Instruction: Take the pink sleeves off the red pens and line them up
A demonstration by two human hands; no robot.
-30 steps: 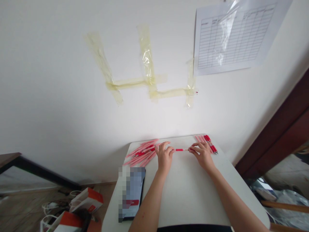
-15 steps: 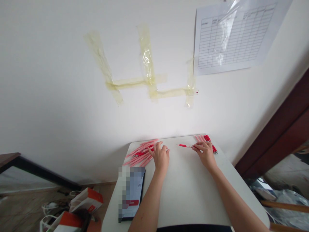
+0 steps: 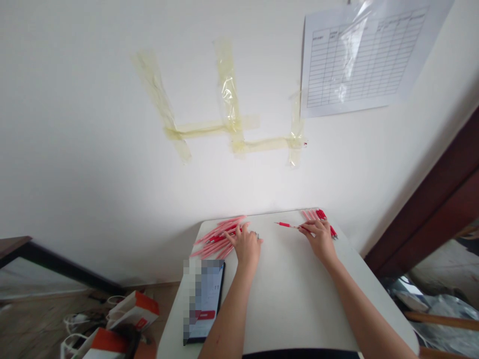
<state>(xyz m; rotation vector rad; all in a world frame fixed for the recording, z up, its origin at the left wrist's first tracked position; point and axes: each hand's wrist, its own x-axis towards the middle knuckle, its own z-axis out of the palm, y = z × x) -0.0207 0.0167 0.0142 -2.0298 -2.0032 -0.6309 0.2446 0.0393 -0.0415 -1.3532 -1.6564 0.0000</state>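
Over a pile of pink pen barrels [image 3: 222,244] at the table's back left, my left hand [image 3: 247,245] has its outer fingers spread. Its thumb side is closed, and a pink barrel end and a silvery tip poke out there; the rest is hidden under the hand. Red pen parts [image 3: 214,240] lie among the barrels. At the back right, my right hand [image 3: 320,238] pinches the rear end of a pen with a red grip [image 3: 284,225], whose thin tip points left. A slim, pale section shows between grip and fingers.
Beside my right hand lie red pen pieces [image 3: 321,214] and pink barrels [image 3: 309,215]. A phone [image 3: 205,324] rests at the left of the white table [image 3: 295,309]. The wall [image 3: 262,184] stands behind; paper bags [image 3: 134,310] are on the floor.
My left hand has shifted slightly over the pile, and a pink end and silvery tip now show at its right side. The right hand and its pen have barely moved.
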